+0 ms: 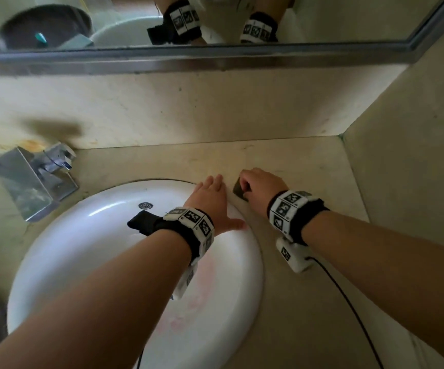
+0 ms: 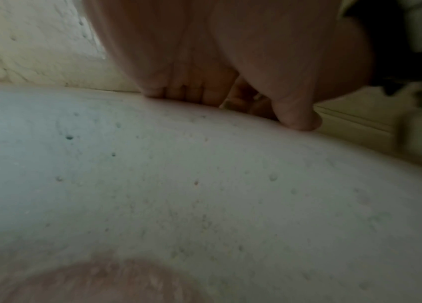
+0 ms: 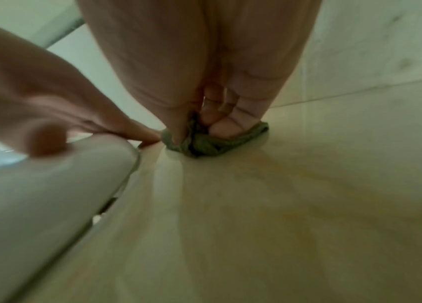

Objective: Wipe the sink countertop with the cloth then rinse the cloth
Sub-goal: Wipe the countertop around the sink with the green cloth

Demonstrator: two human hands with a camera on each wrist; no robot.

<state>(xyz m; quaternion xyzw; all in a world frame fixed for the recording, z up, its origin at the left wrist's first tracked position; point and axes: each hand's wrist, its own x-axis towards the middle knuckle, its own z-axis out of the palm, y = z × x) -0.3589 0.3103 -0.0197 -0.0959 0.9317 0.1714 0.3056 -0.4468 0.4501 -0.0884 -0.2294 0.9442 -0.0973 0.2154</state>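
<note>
A small grey-green cloth (image 1: 239, 189) (image 3: 212, 141) lies bunched on the beige countertop (image 1: 295, 166) just right of the white sink basin (image 1: 103, 230). My right hand (image 1: 262, 186) grips the cloth with curled fingers (image 3: 224, 128) and presses it onto the counter. My left hand (image 1: 210, 198) rests flat with straight fingers on the basin's right rim (image 2: 204, 143), its fingertips (image 2: 178, 94) reaching the counter edge, thumb (image 2: 298, 119) spread along the rim. The two hands lie side by side, a few centimetres apart.
A chrome faucet (image 1: 37, 179) stands at the back left of the basin, with the drain (image 1: 145, 205) below it. A tiled backsplash and a mirror (image 1: 162, 22) rise behind; a side wall (image 1: 412, 182) closes the right. A black cable (image 1: 348, 302) trails from my right wrist.
</note>
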